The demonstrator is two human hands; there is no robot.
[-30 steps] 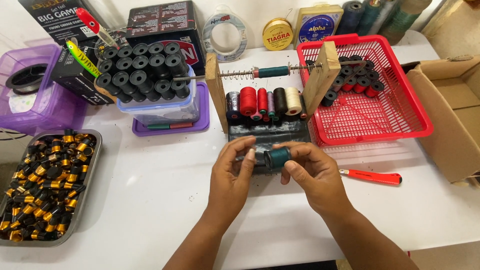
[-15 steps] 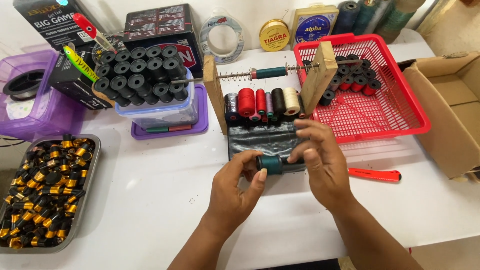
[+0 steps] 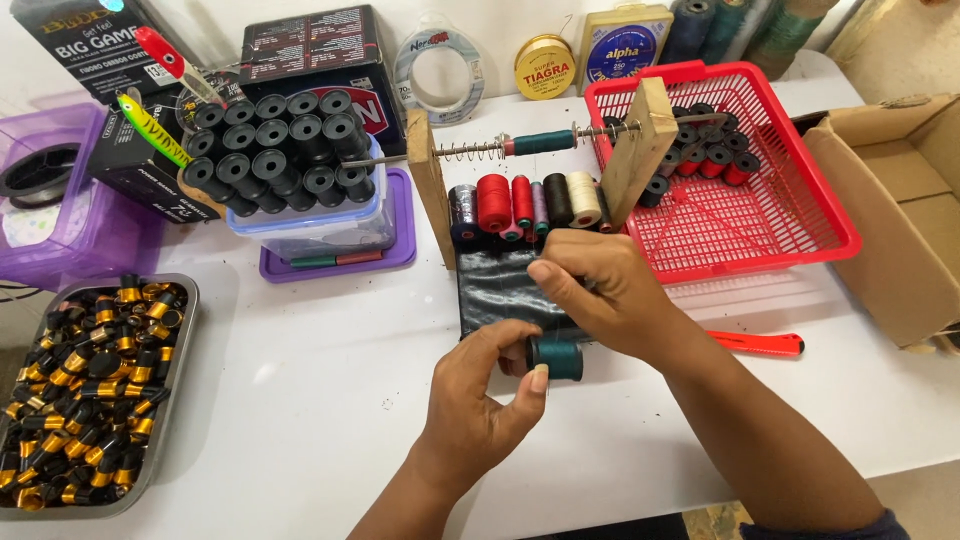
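My left hand point(image 3: 478, 392) grips a small spool wound with dark teal thread point(image 3: 558, 357) between thumb and fingers, just above the white table. My right hand point(image 3: 598, 290) hovers over the spool's far side with the fingers curled and pinched together, as if on a fine thread that I cannot make out. Right behind the hands lies a black base point(image 3: 495, 288) of a wooden winding jig point(image 3: 430, 185), with a metal rod, a spring and a teal spool point(image 3: 543, 143) across its top. Several coloured thread spools point(image 3: 522, 203) stand in a row under the rod.
A metal tray point(image 3: 170, 385) of black-and-gold spools sits at the left. A clear tub point(image 3: 310, 232) of empty black spools stands on a purple lid. A red basket point(image 3: 790, 215) holds wound spools at the right, beside a cardboard box point(image 3: 890, 250). An orange cutter point(image 3: 760, 343) lies near my right forearm.
Both hands shifted slightly toward me. My right hand let go of the spool's end and rose above it, while the left hand kept hold of the teal spool.
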